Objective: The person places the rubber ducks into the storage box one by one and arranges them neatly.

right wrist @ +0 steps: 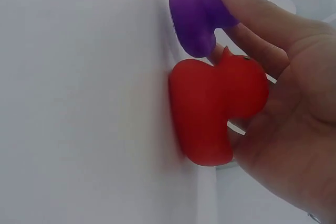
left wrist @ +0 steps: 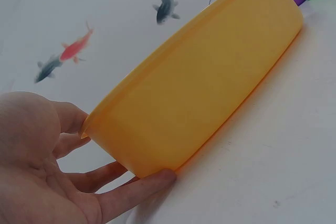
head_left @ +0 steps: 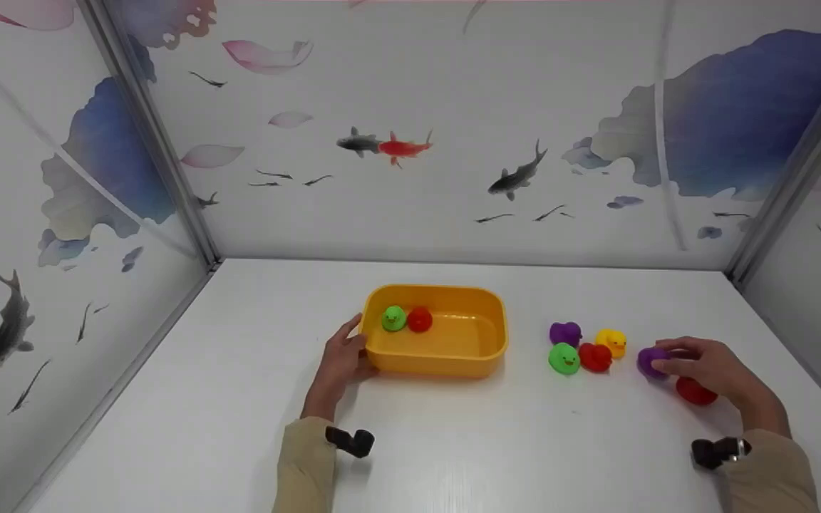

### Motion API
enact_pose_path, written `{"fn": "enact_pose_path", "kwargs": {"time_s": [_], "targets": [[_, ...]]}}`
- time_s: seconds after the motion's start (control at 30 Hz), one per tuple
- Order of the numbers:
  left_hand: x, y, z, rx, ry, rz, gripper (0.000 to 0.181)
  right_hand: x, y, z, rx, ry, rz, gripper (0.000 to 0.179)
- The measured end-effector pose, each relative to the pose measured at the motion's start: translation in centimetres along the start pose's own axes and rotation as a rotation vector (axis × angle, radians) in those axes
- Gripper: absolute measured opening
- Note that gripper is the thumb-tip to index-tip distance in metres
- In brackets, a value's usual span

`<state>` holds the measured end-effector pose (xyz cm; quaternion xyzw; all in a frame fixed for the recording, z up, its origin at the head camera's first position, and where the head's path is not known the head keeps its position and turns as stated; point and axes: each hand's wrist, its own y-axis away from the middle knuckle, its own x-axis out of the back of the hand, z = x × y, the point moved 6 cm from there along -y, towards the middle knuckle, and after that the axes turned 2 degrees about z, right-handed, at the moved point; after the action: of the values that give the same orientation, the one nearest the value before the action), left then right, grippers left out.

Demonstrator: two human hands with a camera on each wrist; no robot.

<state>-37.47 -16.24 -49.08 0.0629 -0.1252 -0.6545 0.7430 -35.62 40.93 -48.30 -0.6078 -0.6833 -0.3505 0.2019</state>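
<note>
Left hand (head_left: 339, 363): grips the basin's left end, digits bent against its rim and low corner; a hard push there could slide or tip it.
Green duck in basin (head_left: 393, 318): left part of the basin, just beside its red neighbour; a jolt to the wall might roll it. Bright green, orange beak.
Red duck in basin (head_left: 420, 320): right of that green one, the basin's right half lying beyond; it could tumble likewise.
Yellow basin (head_left: 474, 367): the landmark, a shallow orange-yellow tub with rounded corners.
Group right of basin: green duck (head_left: 564, 359), second purple duck (head_left: 565, 333), red duck (head_left: 595, 357) and yellow duck (head_left: 611, 343), packed close; a low hand crossing toward the basin might scatter them.
Held purple duck (head_left: 653, 362): farther right of the basin than the group; smooth, deep purple, rounded, a brownish tip showing by the thumb. Whether it touches the table I cannot tell.
Right hand (head_left: 713, 365): well right of the basin, pinching that purple duck between thumb and fingers; a fingertip hold on a rounded body could let it slip.
Outer red duck (head_left: 695, 392): rightmost from the basin, under the palm; the hand could nudge it away. Plump, glossy red, small pointed beak.
</note>
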Motion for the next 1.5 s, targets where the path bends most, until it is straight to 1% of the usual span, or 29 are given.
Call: {"fn": "enact_pose_path", "kwargs": {"time_s": [0.3,0.47,0.7,0.9,1.13,1.33,1.43,1.5], "targets": [[-0.1,-0.1,-0.1,0.015,-0.02,0.006,0.053,0.4,0.1,-1.2,0.013,-0.016,0.037,0.091],[0.0,0.0,-0.1,0.007,-0.025,0.007,0.054,0.6,0.4,-2.7,0.056,-0.044,0.064,0.088],[0.1,0.1,-0.1,0.012,-0.003,0.013,0.054,0.8,0.7,-4.9,0.114,-0.057,0.1,0.087],[0.1,0.0,-0.2,0.005,-0.006,0.011,0.054,0.4,0.9,-6.4,0.138,-0.103,0.104,0.08],[0.1,-0.1,-0.2,-0.003,-0.012,0.008,0.054,-0.5,0.7,-7.8,0.122,-0.203,0.072,0.078],[-0.1,-0.1,-0.1,-0.004,0.008,-0.018,0.054,-1.0,0.7,-8.8,0.104,-0.216,0.078,0.083],[-0.1,-0.1,0.0,-0.005,0.008,-0.013,0.054,-1.3,0.8,-9.6,0.106,-0.22,0.093,0.082],[-0.1,0.0,0.0,-0.001,0.004,-0.01,0.054,-1.6,0.8,-10.2,0.122,-0.236,0.103,0.079]]}}
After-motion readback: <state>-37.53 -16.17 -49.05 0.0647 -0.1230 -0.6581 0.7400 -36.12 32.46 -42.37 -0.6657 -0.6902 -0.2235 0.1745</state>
